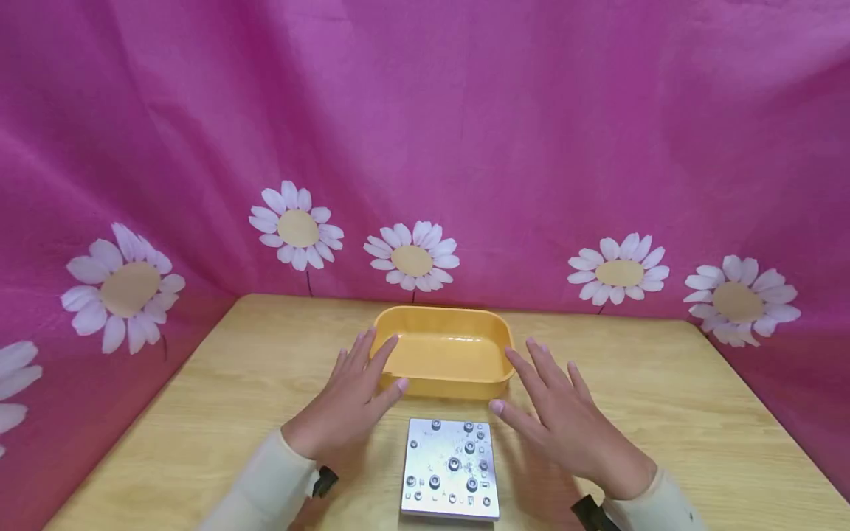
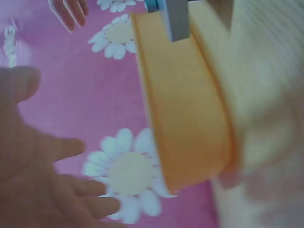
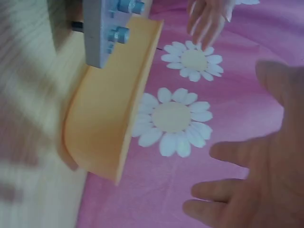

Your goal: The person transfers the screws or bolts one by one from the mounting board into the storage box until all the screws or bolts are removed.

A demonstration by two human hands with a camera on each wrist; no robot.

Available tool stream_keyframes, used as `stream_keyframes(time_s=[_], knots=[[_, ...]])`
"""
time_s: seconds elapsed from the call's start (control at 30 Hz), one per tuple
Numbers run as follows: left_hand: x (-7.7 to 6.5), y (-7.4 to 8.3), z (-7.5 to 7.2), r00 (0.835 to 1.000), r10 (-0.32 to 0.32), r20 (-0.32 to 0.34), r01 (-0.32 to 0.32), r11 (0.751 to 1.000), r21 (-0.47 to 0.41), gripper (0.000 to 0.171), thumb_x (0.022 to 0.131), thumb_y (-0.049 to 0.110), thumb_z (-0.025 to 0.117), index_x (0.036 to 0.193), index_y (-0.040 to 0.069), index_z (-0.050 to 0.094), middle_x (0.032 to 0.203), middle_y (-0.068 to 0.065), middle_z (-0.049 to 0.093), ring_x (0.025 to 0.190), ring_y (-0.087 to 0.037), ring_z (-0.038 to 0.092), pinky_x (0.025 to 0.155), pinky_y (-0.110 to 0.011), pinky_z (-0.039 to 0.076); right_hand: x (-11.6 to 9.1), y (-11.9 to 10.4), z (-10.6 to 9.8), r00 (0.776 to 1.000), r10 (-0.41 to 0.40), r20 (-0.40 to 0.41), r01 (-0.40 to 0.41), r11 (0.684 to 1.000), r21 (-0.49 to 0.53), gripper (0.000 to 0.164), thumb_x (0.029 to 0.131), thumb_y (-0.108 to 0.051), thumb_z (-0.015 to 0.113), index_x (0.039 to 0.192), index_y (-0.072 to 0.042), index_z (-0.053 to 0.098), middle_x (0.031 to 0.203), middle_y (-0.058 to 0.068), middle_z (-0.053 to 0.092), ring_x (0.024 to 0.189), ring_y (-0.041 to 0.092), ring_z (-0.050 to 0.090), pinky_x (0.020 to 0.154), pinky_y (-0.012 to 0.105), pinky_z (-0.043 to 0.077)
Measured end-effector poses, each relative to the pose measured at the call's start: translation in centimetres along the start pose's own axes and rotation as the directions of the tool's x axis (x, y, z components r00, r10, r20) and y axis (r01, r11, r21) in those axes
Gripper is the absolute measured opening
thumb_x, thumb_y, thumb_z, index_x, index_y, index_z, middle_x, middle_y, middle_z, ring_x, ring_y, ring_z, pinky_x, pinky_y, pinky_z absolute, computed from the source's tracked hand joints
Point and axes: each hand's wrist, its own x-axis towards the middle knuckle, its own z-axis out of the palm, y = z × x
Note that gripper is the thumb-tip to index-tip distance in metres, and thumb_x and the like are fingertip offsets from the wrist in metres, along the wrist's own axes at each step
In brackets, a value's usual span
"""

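A square silver metal plate (image 1: 441, 493) with several socket-head screws standing in it lies near the front of the table. Behind it sits a shallow yellow plastic tray (image 1: 443, 387) with nothing visible inside. My left hand (image 1: 348, 402) hovers to the left of the plate, fingers spread and straight, near the tray's left end. On the other side my right hand (image 1: 564, 420) is held the same way, by the tray's right end. Neither hand grips anything. In the right wrist view the plate's edge (image 3: 96, 38) and its screws (image 3: 118, 34) show in front of the tray (image 3: 102, 104).
The light wooden table (image 1: 664, 413) reaches back to a pink cloth (image 1: 505, 147) printed with white daisies, which hangs behind and along both sides. Dark straps (image 1: 325, 481) show at the wrists, under pale sleeves (image 1: 265, 479).
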Motion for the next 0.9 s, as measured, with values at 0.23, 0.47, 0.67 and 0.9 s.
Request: stream_keyframes(time_s=[0.23,0.47,0.67,0.9], knots=[[3.1,-1.7,0.5,0.969,-0.051,-0.24,-0.018,0.961,-0.277,0.061,0.098,0.038,0.048,0.151,0.016,0.027,0.158,-0.008,0.019,0.143,-0.029,0.024,0.109,-0.055,0.027,1.7,1.1,0.4,0.991,-0.017,-0.135,0.022,0.999,0.035,0.062,0.096,-0.05,0.049,0.142,-0.009,0.044,0.153,0.017,0.03,0.137,0.039,0.032,0.108,0.063,0.022],[3.9,-3.6,2.9,0.894,-0.248,-0.375,0.01,0.845,-0.534,0.045,0.097,0.019,0.051,0.141,0.014,0.042,0.144,-0.006,0.043,0.135,-0.025,0.039,0.111,-0.042,0.032,1.8,2.4,3.4,0.964,0.035,-0.262,0.016,0.982,0.189,0.042,0.097,-0.035,0.054,0.125,-0.004,0.059,0.135,0.016,0.053,0.127,0.033,0.048,0.103,0.053,0.038],[4.4,-4.5,4.3,0.872,-0.329,-0.362,-0.019,0.716,-0.698,0.055,0.096,0.014,0.05,0.147,0.01,0.029,0.148,-0.014,0.036,0.138,-0.03,0.035,0.112,-0.043,0.03,2.2,3.4,4.7,0.937,0.131,-0.324,-0.006,0.932,0.361,0.027,0.096,-0.025,0.058,0.115,-0.006,0.065,0.13,0.013,0.058,0.124,0.031,0.052,0.099,0.05,0.043],[5.5,-5.0,5.1,0.898,-0.331,-0.289,-0.034,0.603,-0.797,0.062,0.096,0.012,0.048,0.151,0.013,0.02,0.154,-0.015,0.025,0.142,-0.031,0.026,0.114,-0.044,0.024,2.9,4.6,5.3,0.936,0.294,-0.191,-0.127,0.792,0.597,0.029,0.097,-0.026,0.057,0.12,-0.009,0.063,0.143,0.01,0.047,0.136,0.027,0.039,0.106,0.042,0.038]])
